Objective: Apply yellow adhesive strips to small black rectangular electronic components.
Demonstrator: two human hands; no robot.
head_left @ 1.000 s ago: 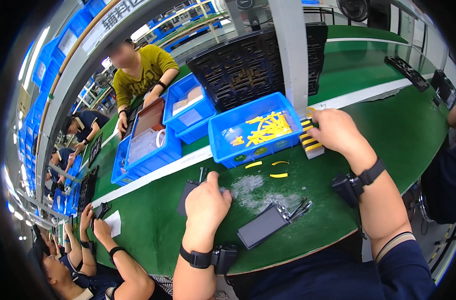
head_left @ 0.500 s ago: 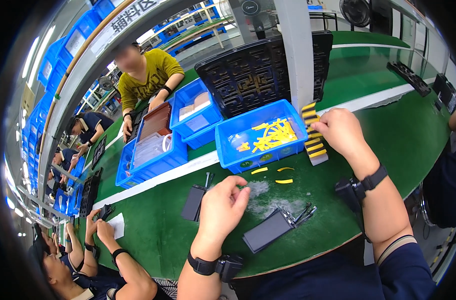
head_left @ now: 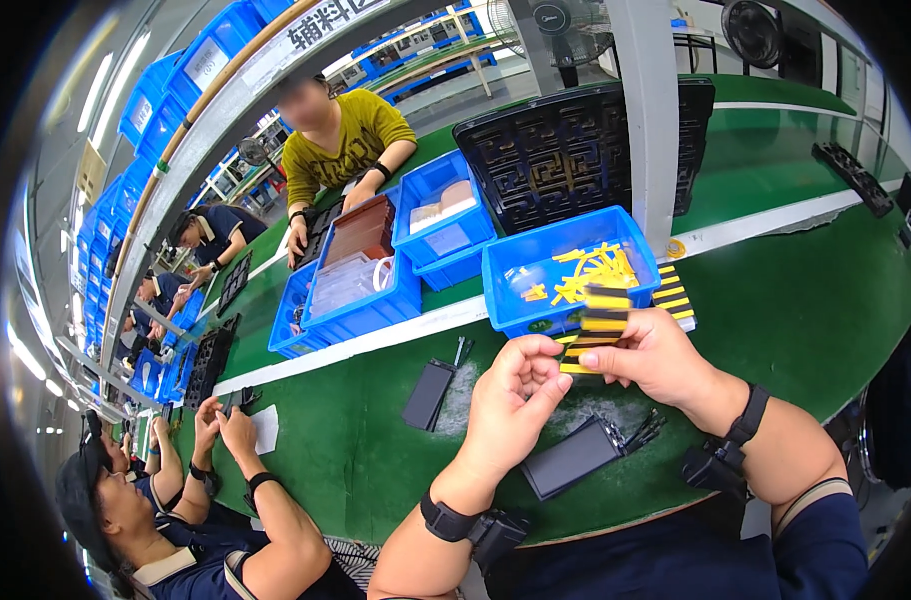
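My right hand (head_left: 660,358) pinches a sheet striped in yellow and black (head_left: 605,303) between thumb and fingers, above the green bench. Close by the sheet's lower left corner, my left hand (head_left: 515,395) has its thumb pressed to curled fingers; whether anything is between them is too small to tell. Below the hands lies a flat dark rectangular part (head_left: 573,460) with short black cables at its right end. A similar dark part (head_left: 430,393) lies left of my left hand. More striped sheet (head_left: 673,298) rests beside the blue bin.
A blue bin (head_left: 512,318) of loose yellow strips (head_left: 607,268) stands just beyond my hands. Further left are blue bins (head_left: 375,308) with plastic bags and brown pieces. Black trays (head_left: 535,150) lean behind a grey post (head_left: 652,130). Co-workers sit left and across the bench.
My right hand has lifted a striped sheet from beside the bin and brought it left and nearer. My left hand has moved up to meet it. The view has shifted slightly.
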